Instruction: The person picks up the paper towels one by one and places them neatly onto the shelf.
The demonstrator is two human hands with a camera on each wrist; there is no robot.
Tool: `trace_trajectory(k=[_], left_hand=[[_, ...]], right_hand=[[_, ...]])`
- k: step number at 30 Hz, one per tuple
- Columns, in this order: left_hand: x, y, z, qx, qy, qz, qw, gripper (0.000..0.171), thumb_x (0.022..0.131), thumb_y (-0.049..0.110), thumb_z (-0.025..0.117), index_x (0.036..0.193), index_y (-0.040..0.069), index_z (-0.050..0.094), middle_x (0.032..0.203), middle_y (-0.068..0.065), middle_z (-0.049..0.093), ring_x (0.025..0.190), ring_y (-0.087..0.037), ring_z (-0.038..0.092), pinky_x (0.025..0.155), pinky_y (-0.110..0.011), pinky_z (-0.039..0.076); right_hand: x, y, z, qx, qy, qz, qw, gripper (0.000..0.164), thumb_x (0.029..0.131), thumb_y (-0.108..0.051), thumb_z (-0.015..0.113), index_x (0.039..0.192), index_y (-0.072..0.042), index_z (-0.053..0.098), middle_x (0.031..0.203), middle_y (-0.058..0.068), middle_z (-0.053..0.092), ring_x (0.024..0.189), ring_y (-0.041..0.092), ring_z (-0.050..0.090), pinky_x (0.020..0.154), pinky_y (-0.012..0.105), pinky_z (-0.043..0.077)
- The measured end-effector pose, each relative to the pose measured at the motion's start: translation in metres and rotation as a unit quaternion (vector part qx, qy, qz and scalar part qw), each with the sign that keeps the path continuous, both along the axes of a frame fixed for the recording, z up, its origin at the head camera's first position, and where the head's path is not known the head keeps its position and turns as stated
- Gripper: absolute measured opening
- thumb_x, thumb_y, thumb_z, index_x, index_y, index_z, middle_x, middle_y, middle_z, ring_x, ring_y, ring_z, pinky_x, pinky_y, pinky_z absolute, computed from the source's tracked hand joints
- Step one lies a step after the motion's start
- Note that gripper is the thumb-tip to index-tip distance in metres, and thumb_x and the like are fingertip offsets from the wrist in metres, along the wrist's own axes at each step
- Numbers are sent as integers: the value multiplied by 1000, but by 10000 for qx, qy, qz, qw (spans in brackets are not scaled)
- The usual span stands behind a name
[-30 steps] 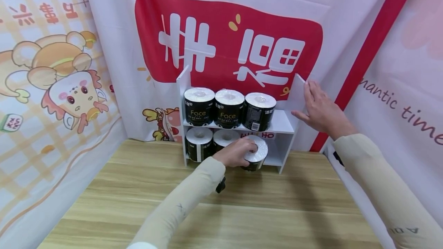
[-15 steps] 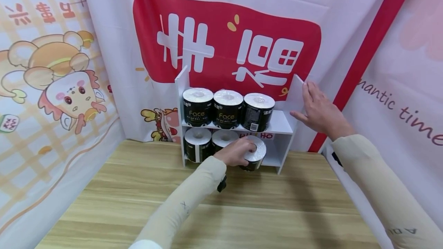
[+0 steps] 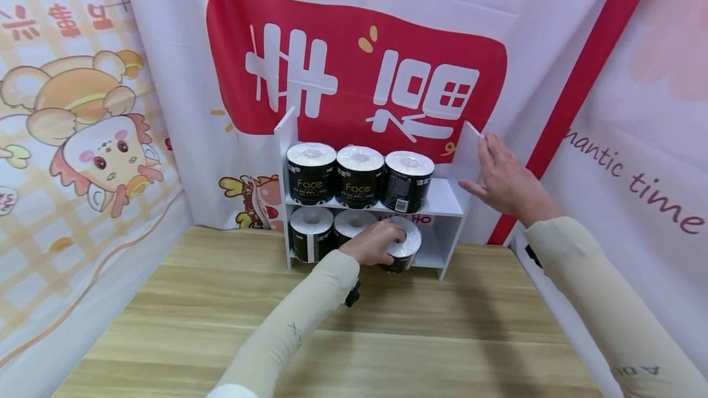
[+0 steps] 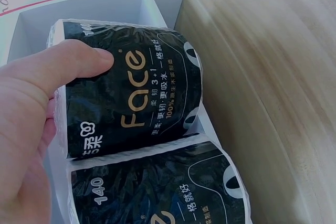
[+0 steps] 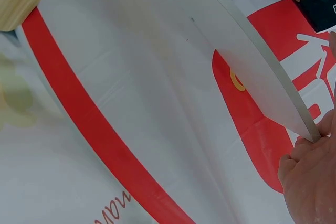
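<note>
In the head view my left hand [image 3: 375, 242] grips a toilet paper roll [image 3: 408, 239] in black and white wrapping, at the front of the white shelf's lower level. The left wrist view shows the thumb [image 4: 86, 61] across the roll's "Face" label; its other fingers are mostly hidden behind the top end. Beside it stands another roll [image 4: 157, 187]. My right hand [image 3: 506, 180] holds the upper front corner of the shelf's right side panel [image 5: 262, 72], thumb on the inner side and fingers on the outer.
Three upright rolls [image 3: 358, 178] line the upper shelf board [image 3: 445, 196]. More rolls [image 3: 311, 235] stand at the lower left. The shelf rests on a wood-grain table [image 3: 232, 324], close to a printed cloth backdrop [image 3: 354, 17]. Side cloths [image 3: 658, 115] hang left and right.
The whole scene sits slightly further left in the head view. Both hands keep their hold, and the rolls stay in place on the shelf.
</note>
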State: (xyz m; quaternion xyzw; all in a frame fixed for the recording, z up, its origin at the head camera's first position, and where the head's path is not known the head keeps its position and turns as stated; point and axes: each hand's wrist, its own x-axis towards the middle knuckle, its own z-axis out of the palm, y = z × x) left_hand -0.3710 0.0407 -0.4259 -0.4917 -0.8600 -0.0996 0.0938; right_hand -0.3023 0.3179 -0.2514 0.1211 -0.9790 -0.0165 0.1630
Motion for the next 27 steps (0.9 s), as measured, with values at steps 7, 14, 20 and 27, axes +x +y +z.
trace_trajectory(k=[7,14,20,27], left_hand=[[-1,2,-1,-102,64,127,9998,29,81,14,89,105,13,73,114,1,71,106,-15,61,99,-33,52],[-1,3,1,-113,-88,277,9995,33,82,11,88,113,12,75,122,-1,73,116,-17,64,106,-35,51],[-5,5,0,-143,-172,322,9992,34,84,11,86,116,13,76,121,0,74,114,-15,65,102,-33,53],[-7,4,4,-16,-548,331,9979,34,86,6,84,118,11,75,119,-1,74,109,-12,66,92,-29,57]], right_hand=[[1,0,-1,60,-9,-12,10000,118,93,-51,74,170,-6,-2,175,26,7,161,49,14,115,69,42],[1,-1,-1,92,15,-27,10000,117,93,-51,74,170,-6,-1,176,26,8,161,49,14,115,68,42],[-1,0,-1,110,9,-54,9999,117,93,-52,74,170,-6,-1,176,25,5,161,49,13,117,69,40],[0,0,-1,121,-9,-46,9999,117,93,-53,73,170,-6,-2,176,25,5,161,49,13,117,69,40]])
